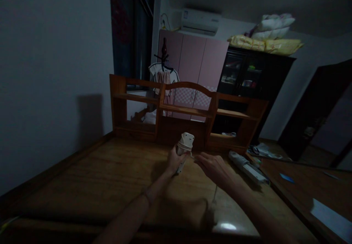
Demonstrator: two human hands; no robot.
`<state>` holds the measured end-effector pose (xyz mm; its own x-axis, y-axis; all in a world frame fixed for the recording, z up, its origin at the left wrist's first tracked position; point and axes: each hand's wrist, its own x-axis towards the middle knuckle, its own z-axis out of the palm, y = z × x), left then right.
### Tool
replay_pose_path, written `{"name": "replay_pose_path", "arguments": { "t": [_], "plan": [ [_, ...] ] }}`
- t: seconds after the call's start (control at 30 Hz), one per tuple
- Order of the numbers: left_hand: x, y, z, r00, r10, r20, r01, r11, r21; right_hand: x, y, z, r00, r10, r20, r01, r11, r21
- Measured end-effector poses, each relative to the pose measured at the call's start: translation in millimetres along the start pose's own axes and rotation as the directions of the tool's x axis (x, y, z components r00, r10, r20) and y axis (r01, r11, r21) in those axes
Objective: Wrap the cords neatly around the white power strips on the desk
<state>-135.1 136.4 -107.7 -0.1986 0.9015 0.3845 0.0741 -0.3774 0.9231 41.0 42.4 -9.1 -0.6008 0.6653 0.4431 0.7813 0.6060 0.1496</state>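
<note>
My left hand (pixel 174 160) is wrapped around a white power strip (pixel 187 138) held upright above the wooden desk. Several turns of white cord (pixel 184 145) circle the strip just above my fingers. Close by on the right, my right hand (pixel 210 165) has its fingers pinched together on the cord's free stretch, which runs from the strip to the fingertips. Below that hand, a thin line hangs toward a blurred pale shape near the desk's front; I cannot make out exactly what it is.
A second white power strip (pixel 249 169), cord bundled at one end, lies on the desk (pixel 110 178) at right. A wooden shelf unit (pixel 187 110) stands along the back. On the lower brown surface at right are a blue card (pixel 286 178) and a white sheet (pixel 331 216).
</note>
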Motion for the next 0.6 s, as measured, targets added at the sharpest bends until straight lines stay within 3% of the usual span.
{"name": "replay_pose_path", "arguments": {
  "t": [0.13, 0.23, 0.37, 0.43, 0.6],
  "plan": [
    [-12, 7, 7.2, 0.995, 0.037, 0.088, -0.059, 0.962, 0.266, 10, -9, -10, 1.0, 0.004, 0.006, -0.004, 1.0, -0.02],
    [-20, 8, 11.5, 0.972, 0.105, 0.21, -0.182, 0.903, 0.389, 17, -10, -17, 0.998, -0.003, 0.069, 0.006, 0.999, -0.048],
    [-29, 7, 15.2, 0.857, 0.199, 0.476, -0.437, 0.77, 0.464, 26, -11, -25, 0.99, -0.038, 0.134, 0.041, 0.999, -0.016],
    [-35, 8, 16.8, 0.811, 0.203, 0.549, -0.5, 0.727, 0.471, 30, -6, -25, 0.988, -0.015, 0.157, 0.008, 0.999, 0.043],
    [-46, 20, 18.1, 0.775, 0.213, 0.595, -0.543, 0.706, 0.455, 41, 38, -17, 0.975, 0.046, 0.219, -0.12, 0.934, 0.336]
  ]
}}
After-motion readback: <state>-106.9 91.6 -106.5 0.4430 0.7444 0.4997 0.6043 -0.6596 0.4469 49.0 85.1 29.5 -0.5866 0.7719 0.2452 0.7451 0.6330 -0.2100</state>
